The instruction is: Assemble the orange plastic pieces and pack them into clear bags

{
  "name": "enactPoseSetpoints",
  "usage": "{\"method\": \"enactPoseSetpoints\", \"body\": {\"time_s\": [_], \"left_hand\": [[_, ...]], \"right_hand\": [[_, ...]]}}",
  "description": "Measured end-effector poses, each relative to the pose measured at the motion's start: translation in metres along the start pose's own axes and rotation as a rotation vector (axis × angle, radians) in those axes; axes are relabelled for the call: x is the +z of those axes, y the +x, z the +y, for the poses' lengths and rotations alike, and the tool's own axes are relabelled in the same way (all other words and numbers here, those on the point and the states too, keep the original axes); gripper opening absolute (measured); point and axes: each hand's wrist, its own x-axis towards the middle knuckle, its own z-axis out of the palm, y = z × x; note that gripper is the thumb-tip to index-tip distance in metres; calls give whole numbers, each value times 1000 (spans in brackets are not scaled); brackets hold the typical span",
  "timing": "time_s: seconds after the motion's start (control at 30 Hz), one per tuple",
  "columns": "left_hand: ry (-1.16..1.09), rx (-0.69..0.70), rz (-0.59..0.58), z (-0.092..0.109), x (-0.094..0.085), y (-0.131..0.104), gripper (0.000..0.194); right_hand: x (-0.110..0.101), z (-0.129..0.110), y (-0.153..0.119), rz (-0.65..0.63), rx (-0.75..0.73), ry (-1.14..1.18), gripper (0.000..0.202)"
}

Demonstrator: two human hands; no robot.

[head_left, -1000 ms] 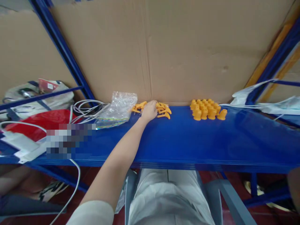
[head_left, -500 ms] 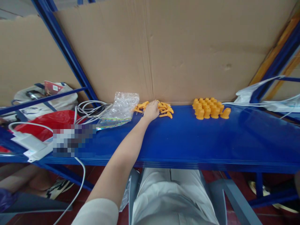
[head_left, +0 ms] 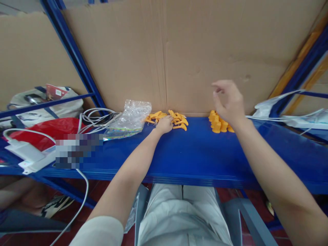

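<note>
A heap of orange curved, ridged pieces with small metal chains lies at the back of the blue table. My left hand rests on the heap's front middle, fingers spread low over the pieces; their undersides are hidden. To the right, my right hand is raised in the air, bent fingers and thumb apart, with nothing visible between them. Behind and below it stands a tight group of orange bell-shaped pieces, partly covered by that hand and forearm.
A clear plastic bag lies left of the heap. Farther left are white cables, a red bag and a white power strip. A cardboard panel closes off the back. White plastic lies at the right.
My right hand has come into view from the right and hangs before the bell-shaped pieces. My left hand has shifted slightly down and toward the front of the heap.
</note>
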Motion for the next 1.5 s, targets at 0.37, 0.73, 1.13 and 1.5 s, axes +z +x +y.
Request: {"method": "enactPoseSetpoints", "body": {"time_s": [0.37, 0.73, 1.13, 1.5], "left_hand": [[40, -17, -25, -3, -1, 3, 30], [52, -33, 27, 3, -7, 3, 30], [-127, -103, 209, 11, -14, 7, 17], [-282, -197, 510, 13, -16, 16, 15]], "right_hand": [[39, 30, -39, -618, 325, -375, 35], [37, 27, -38, -709, 413, -407, 28], [57, 31, -43, -789, 427, -149, 26], [83, 4, -51, -662, 555, 164, 30]]}}
